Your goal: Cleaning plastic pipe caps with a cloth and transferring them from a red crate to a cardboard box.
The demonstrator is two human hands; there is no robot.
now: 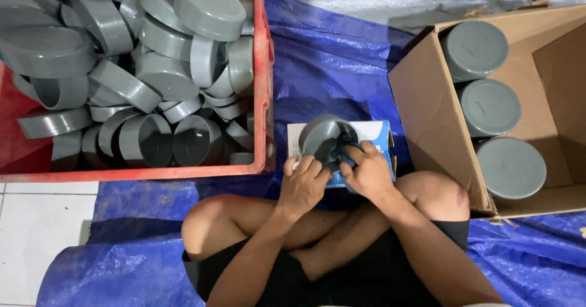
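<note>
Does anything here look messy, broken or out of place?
Nothing looks broken or spilled. The grey caps lie jumbled every which way in the red crate, while those in the cardboard box stand in a neat row. Both hands, left hand and right hand, hold one cap.

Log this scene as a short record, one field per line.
Left hand: steadies a grey cap
Right hand: fingers inside the cap, on something dark blue
Beneath the hands: a white and blue box
Red crate: heaped with loose grey caps
Cardboard box: three grey stacks in a row
Ground: blue tarp on white tiles
</note>
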